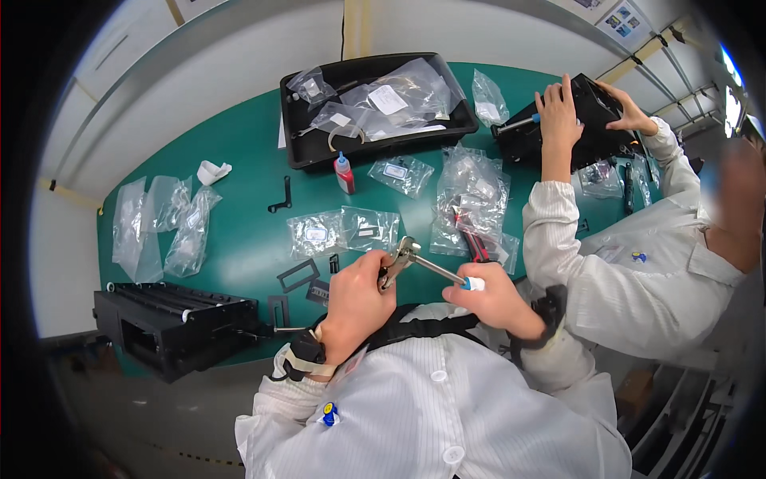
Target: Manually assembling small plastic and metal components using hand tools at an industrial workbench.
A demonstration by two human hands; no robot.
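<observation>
A small metal bracket (401, 254) sits pinched in your left hand (357, 305), held up close to your chest above the near edge of the green table (239, 247). Going from the left: a long black housing (175, 323) lies at the table's near-left corner, and clear plastic bags (163, 219) are scattered beyond it. Your left hand is clenched around the bracket. A screwdriver (447, 274) runs from the bracket rightward to your right hand (495, 302), which grips its white and blue handle, tip against the bracket. You appear to be mid-way through driving or loosening a screw. The next move likely calls for keeping the tip seated while you turn. Further right, a co-worker's hands (558, 116) rest on another black housing (578, 120).
</observation>
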